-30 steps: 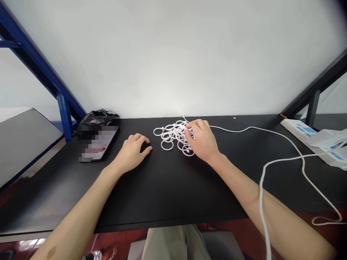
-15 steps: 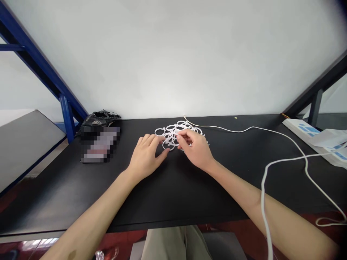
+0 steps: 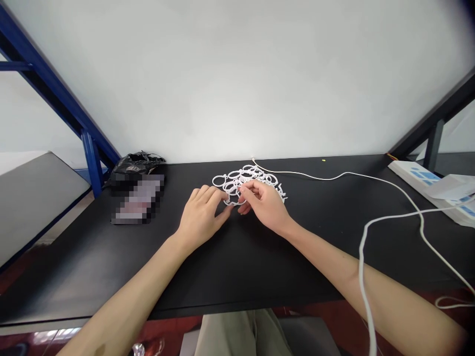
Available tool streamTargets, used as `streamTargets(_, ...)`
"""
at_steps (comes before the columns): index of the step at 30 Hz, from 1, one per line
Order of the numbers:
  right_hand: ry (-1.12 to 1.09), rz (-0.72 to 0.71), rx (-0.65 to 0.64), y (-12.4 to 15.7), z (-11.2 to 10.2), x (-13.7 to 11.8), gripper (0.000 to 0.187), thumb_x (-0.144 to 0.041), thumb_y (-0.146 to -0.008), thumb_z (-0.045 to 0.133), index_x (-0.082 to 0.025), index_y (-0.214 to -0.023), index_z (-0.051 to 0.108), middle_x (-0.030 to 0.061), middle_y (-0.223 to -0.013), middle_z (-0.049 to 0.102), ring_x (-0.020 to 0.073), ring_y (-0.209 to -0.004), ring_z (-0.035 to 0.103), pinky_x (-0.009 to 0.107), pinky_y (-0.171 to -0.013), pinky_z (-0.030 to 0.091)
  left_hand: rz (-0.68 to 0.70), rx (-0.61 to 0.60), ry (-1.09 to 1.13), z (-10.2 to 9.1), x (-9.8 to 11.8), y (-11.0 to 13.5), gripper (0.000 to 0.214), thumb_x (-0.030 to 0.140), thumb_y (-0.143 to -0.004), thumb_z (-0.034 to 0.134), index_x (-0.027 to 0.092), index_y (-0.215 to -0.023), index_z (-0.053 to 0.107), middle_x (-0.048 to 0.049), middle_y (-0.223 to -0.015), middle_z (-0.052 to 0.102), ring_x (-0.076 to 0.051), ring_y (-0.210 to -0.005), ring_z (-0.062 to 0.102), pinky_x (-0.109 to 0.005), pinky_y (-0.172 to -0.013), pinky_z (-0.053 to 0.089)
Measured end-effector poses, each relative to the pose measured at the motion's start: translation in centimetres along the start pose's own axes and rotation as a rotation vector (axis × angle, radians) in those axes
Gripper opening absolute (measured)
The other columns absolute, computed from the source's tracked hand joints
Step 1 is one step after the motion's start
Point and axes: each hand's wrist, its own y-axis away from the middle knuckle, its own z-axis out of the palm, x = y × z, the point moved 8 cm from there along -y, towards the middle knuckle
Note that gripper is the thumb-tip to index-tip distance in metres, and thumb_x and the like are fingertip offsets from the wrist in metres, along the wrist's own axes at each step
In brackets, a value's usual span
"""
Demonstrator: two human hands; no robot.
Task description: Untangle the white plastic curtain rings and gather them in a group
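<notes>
Here on the black, smooth-topped table (image 3: 237, 272), a loose heap of thin, white, linked-looking rings (image 3: 248, 178) lies near the back edge, close to the pale grey wall (image 3: 252, 79), and both bare hands are right at its front. The left hand (image 3: 202, 212) comes in from the side, thumb and forefinger grasping the left part of one white, round, slender ring (image 3: 235, 203) at the heap's near edge. Right beside it, the right hand (image 3: 265, 205) has its thumb up by its curled forefinger, tips at that same ring; what sits inside this grip is hidden, so I cannot tell whether it is clenched on anything. Over the right forearm loops a thick white cable (image 3: 365, 277), while a thinner white cord (image 3: 304, 173) winds off from just behind the heap. Far right, flat white-and-blue packaging (image 3: 419, 173); far left, a crumpled black plastic bag (image 3: 137, 160) with a dark, flat, rectangular device (image 3: 139, 200) in front, its surface pixelated.
</notes>
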Motion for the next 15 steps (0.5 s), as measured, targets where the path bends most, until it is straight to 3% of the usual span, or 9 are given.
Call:
streamTargets(4,0.21,-0.12,0.04,0.3,-0.2,-1.0,0.028,-0.043,-0.094,0.051,-0.02,-0.106,0.062,0.0048,-0.094,0.069,0.0139,-0.065,0.069,0.031,-0.064,0.061,-0.006,0.031,0.019,-0.1,-0.2,0.1,0.006,0.026,-0.094,0.051,0.021,-0.091,0.054,-0.0031,-0.089,0.066,-0.02,-0.081,0.054,-0.035,-0.072,0.041)
streamTargets(8,0.517,-0.383,-0.017,1.2,0.7,-3.0,0.047,-0.039,-0.09,0.058,-0.024,-0.134,0.051,0.009,-0.128,0.059,0.0194,-0.097,0.066,0.037,-0.083,0.059,-0.028,0.023,0.086,0.0,-0.6,0.1,0.004,0.025,-0.093,0.052,0.022,-0.093,0.054,-0.0031,-0.089,0.065,-0.02,-0.083,0.054,-0.036,-0.075,0.044)
streamTargets(11,0.653,-0.407,-0.074,1.3,1.2,-2.9,0.047,-0.037,-0.089,0.06,-0.024,-0.134,0.052,0.0074,-0.123,0.061,0.0208,-0.1,0.064,0.038,-0.084,0.057,-0.035,0.006,0.15,0.0,-0.7,0.2,0.005,0.025,-0.094,0.051,0.022,-0.095,0.055,-0.0031,-0.09,0.064,-0.02,-0.086,0.055,-0.035,-0.076,0.046)
streamTargets(15,0.719,-0.429,-0.042,1.2,1.0,-2.9,0.037,-0.034,-0.088,0.061,-0.023,-0.123,0.058,0.0062,-0.114,0.064,0.0193,-0.092,0.065,0.035,-0.077,0.056,-0.029,0.002,0.202,-0.1,-0.7,0.2,0.009,0.025,-0.096,0.049,0.023,-0.098,0.057,-0.0033,-0.09,0.064,-0.02,-0.088,0.055,-0.035,-0.077,0.048)
